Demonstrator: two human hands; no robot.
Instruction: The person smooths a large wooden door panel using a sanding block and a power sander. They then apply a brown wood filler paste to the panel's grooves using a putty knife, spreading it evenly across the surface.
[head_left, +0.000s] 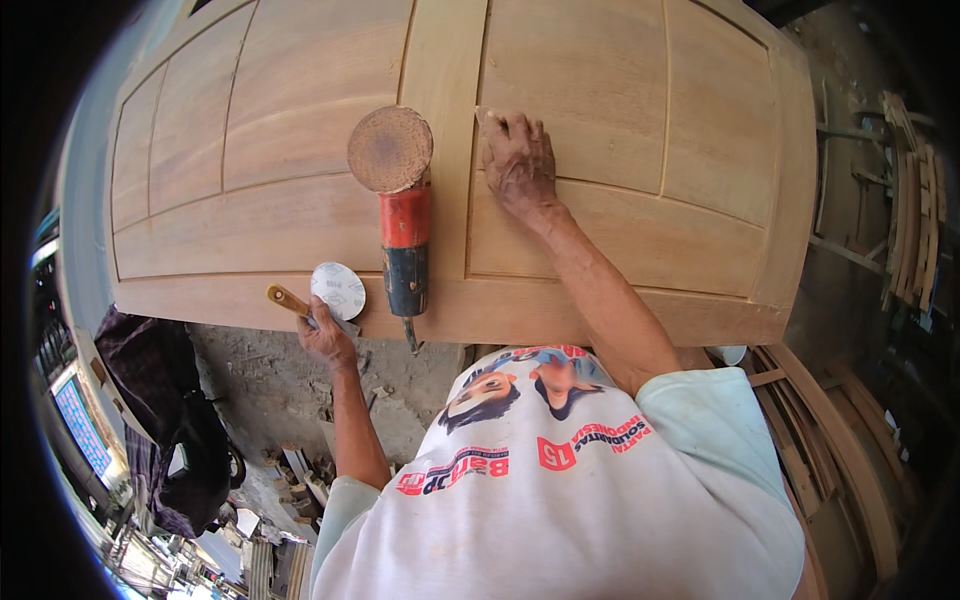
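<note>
A large pale wooden door (560,290) with grooved panels lies flat in front of me. My left hand (328,338), at its near edge, is closed on a putty knife (288,299) with a wooden handle. A round white sanding disc (339,290) is in the same grip. On the door between my hands lies an angle grinder (405,225), red and dark, with a worn brown sanding disc (390,149) facing up. My right hand (520,165) rests beside the door's middle rail with fingers curled. A small pale corner shows by its fingertips; what it is, I cannot make out.
The grinder's cord (411,335) drops over the door's near edge. Dark checked cloth (150,410) hangs at the left. Wood offcuts (302,475) lie on the rough ground below. Long curved timber pieces (835,450) are at the right, and more strips (915,215) stand beyond.
</note>
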